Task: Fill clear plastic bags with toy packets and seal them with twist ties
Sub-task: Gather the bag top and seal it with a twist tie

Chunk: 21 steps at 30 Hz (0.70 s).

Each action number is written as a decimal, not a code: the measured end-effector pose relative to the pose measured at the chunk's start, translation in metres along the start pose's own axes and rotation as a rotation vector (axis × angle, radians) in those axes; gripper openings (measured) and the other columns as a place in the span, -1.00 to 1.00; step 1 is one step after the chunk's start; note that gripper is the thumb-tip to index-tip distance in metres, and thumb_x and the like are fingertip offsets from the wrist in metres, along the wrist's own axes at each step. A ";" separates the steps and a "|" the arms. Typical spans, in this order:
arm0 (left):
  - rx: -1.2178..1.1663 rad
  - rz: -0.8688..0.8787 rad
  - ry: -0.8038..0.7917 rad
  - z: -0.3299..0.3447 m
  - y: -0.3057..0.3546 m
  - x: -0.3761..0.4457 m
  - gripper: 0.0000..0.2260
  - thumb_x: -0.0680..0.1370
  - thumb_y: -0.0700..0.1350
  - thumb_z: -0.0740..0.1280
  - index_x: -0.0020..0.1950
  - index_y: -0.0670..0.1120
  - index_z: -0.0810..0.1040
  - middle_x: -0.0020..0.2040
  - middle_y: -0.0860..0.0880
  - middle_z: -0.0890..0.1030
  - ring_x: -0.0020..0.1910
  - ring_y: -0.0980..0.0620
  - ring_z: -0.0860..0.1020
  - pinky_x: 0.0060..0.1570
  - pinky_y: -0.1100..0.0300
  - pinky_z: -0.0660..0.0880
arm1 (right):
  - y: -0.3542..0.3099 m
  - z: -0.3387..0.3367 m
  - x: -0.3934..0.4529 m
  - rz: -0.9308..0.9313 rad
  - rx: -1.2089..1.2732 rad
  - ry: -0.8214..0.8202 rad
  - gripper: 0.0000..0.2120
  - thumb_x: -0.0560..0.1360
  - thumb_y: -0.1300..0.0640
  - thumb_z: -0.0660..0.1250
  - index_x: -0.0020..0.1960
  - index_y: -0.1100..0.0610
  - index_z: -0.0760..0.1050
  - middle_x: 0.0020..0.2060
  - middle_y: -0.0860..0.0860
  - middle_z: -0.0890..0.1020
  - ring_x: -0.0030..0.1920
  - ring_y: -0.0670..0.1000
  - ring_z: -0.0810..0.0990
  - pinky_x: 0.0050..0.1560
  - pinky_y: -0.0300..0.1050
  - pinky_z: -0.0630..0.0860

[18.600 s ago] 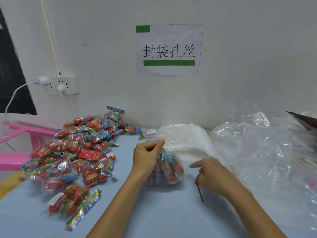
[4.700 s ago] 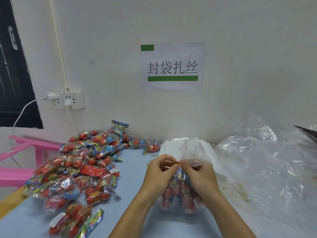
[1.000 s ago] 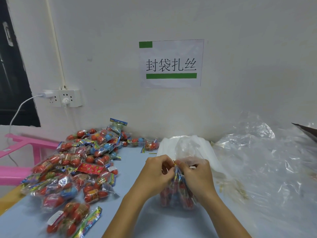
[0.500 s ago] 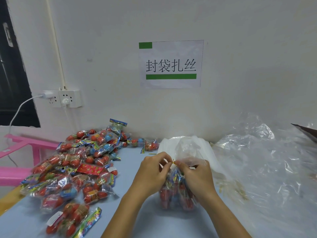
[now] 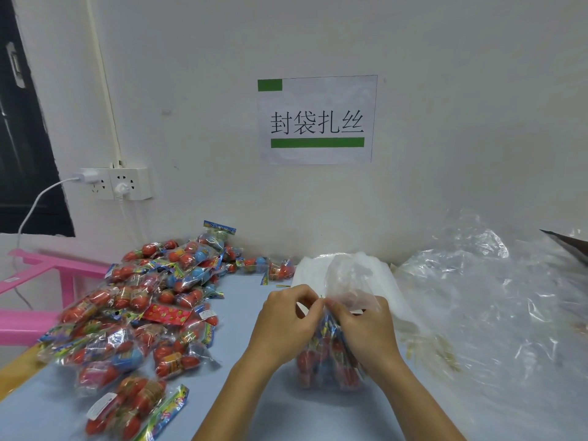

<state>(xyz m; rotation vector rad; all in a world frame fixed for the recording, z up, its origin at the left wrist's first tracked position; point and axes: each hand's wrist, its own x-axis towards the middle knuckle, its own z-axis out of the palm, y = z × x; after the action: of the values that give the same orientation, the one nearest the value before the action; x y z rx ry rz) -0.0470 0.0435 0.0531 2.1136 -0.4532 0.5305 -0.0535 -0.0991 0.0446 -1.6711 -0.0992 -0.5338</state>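
A clear plastic bag (image 5: 324, 364) stuffed with red and blue toy packets stands on the blue table in front of me. My left hand (image 5: 286, 323) and my right hand (image 5: 366, 329) meet at its gathered neck, fingertips pinched together on a thin twist tie (image 5: 322, 297) there. The bag's loose top (image 5: 346, 275) flares up behind my fingers. A heap of toy packets (image 5: 143, 307) lies to the left on the table.
A stack of flat clear bags (image 5: 391, 281) lies behind the filled one. Crumpled clear plastic (image 5: 496, 300) covers the right side. Loose twist ties (image 5: 439, 348) lie under it. A pink rack (image 5: 41, 275) stands at the left; a wall socket (image 5: 114, 183) hangs above.
My fingers have shifted slightly at the neck of the bag, working the tie. The bag stays in place.
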 end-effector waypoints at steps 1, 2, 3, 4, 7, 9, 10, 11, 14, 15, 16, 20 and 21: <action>-0.011 -0.020 -0.002 0.001 0.001 0.000 -0.80 0.54 0.06 0.31 -0.24 0.06 0.61 -0.30 0.19 0.62 -0.38 0.15 0.57 -0.26 0.14 0.55 | 0.000 0.000 0.000 -0.009 0.008 -0.009 -0.92 0.49 0.24 0.46 -0.19 0.15 0.69 -0.32 -0.03 0.71 -0.26 -0.04 0.69 -0.30 -0.22 0.60; -0.021 -0.041 0.000 0.003 0.001 0.000 -0.76 0.57 0.06 0.30 -0.26 0.04 0.61 -0.32 0.16 0.62 -0.38 0.16 0.57 -0.28 0.18 0.53 | 0.000 0.000 -0.001 -0.020 0.013 -0.016 -0.92 0.49 0.23 0.46 -0.18 0.16 0.69 -0.32 -0.04 0.71 -0.27 -0.05 0.69 -0.32 -0.24 0.60; -0.040 -0.061 0.006 0.005 0.002 0.001 -0.73 0.59 0.05 0.30 -0.28 0.02 0.60 -0.34 0.12 0.62 -0.38 0.17 0.56 -0.31 0.25 0.49 | 0.000 0.000 -0.001 -0.031 0.015 -0.023 -0.91 0.50 0.24 0.45 -0.18 0.16 0.69 -0.32 -0.06 0.71 -0.28 -0.08 0.69 -0.34 -0.29 0.57; -0.065 -0.082 0.013 0.006 0.002 0.001 -0.70 0.61 0.03 0.30 -0.30 0.00 0.60 -0.35 0.08 0.61 -0.39 0.18 0.54 -0.33 0.31 0.45 | 0.001 0.000 -0.001 -0.038 0.016 -0.030 -0.90 0.50 0.25 0.45 -0.18 0.16 0.69 -0.32 -0.09 0.71 -0.28 -0.11 0.68 -0.34 -0.33 0.55; -0.113 -0.126 0.022 0.008 0.004 0.002 -0.66 0.63 -0.02 0.30 -0.35 0.01 0.55 -0.37 0.04 0.59 -0.41 0.19 0.50 -0.35 0.38 0.38 | 0.002 0.001 0.000 -0.042 0.005 -0.039 -0.88 0.50 0.27 0.43 -0.20 0.17 0.68 -0.32 -0.12 0.70 -0.28 -0.14 0.67 -0.35 -0.37 0.52; -0.126 -0.142 0.014 0.008 0.006 0.002 -0.66 0.63 -0.06 0.30 -0.37 0.04 0.53 -0.40 0.07 0.55 -0.42 0.21 0.48 -0.36 0.41 0.36 | 0.003 0.001 0.000 -0.045 0.005 -0.035 -0.89 0.49 0.28 0.43 -0.20 0.18 0.68 -0.33 -0.10 0.70 -0.29 -0.12 0.67 -0.36 -0.36 0.53; -0.129 -0.148 0.014 0.008 0.007 0.002 -0.65 0.63 -0.08 0.29 -0.37 0.05 0.52 -0.41 0.09 0.53 -0.43 0.22 0.48 -0.37 0.42 0.36 | 0.003 0.001 0.000 -0.045 0.008 -0.031 -0.89 0.49 0.29 0.43 -0.21 0.19 0.67 -0.34 -0.09 0.69 -0.30 -0.12 0.66 -0.36 -0.36 0.53; -0.130 -0.152 0.019 0.009 0.007 0.001 -0.65 0.62 -0.11 0.30 -0.38 0.05 0.51 -0.42 0.11 0.52 -0.43 0.23 0.48 -0.38 0.43 0.36 | 0.003 0.001 0.000 -0.043 0.013 -0.029 -0.89 0.48 0.30 0.43 -0.21 0.20 0.67 -0.34 -0.08 0.69 -0.31 -0.12 0.66 -0.37 -0.36 0.52; -0.129 -0.154 0.057 0.011 0.008 0.000 -0.69 0.60 -0.15 0.30 -0.35 0.01 0.55 -0.41 0.09 0.55 -0.40 0.24 0.51 -0.38 0.42 0.39 | 0.003 0.001 0.000 -0.043 0.008 -0.033 -0.88 0.48 0.31 0.42 -0.22 0.21 0.67 -0.33 -0.03 0.69 -0.30 -0.07 0.66 -0.37 -0.29 0.55; -0.129 -0.152 0.072 0.012 0.009 0.000 -0.71 0.60 -0.16 0.31 -0.33 -0.01 0.57 -0.39 0.08 0.57 -0.39 0.24 0.52 -0.38 0.41 0.41 | 0.003 0.002 0.000 -0.044 -0.006 -0.028 -0.88 0.48 0.30 0.42 -0.21 0.21 0.67 -0.32 -0.01 0.69 -0.28 -0.04 0.66 -0.35 -0.25 0.58; -0.130 -0.148 0.086 0.013 0.009 0.000 -0.72 0.59 -0.17 0.31 -0.32 -0.01 0.58 -0.38 0.08 0.58 -0.37 0.25 0.53 -0.37 0.42 0.42 | 0.003 0.002 0.001 -0.045 -0.017 -0.022 -0.89 0.48 0.29 0.42 -0.21 0.20 0.68 -0.31 -0.01 0.69 -0.26 -0.03 0.66 -0.33 -0.23 0.59; -0.138 -0.111 0.124 0.015 0.009 -0.001 -0.70 0.58 -0.19 0.32 -0.33 0.07 0.56 -0.38 0.13 0.58 -0.34 0.23 0.53 -0.37 0.42 0.41 | 0.004 0.001 0.002 -0.046 -0.018 -0.001 -0.90 0.48 0.24 0.44 -0.19 0.12 0.70 -0.29 -0.14 0.70 -0.21 -0.16 0.66 -0.28 -0.39 0.51; -0.139 -0.101 0.129 0.016 0.009 -0.001 -0.69 0.57 -0.19 0.33 -0.33 0.11 0.55 -0.38 0.16 0.57 -0.33 0.22 0.52 -0.36 0.42 0.39 | 0.004 0.001 0.003 -0.047 -0.020 0.008 -0.90 0.48 0.25 0.45 -0.18 0.12 0.71 -0.30 -0.17 0.70 -0.21 -0.22 0.65 -0.27 -0.44 0.48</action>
<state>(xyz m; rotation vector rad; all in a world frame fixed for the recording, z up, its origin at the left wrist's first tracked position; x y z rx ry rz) -0.0494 0.0255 0.0508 1.9453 -0.2997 0.5571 -0.0496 -0.0996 0.0423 -1.6890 -0.1278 -0.5779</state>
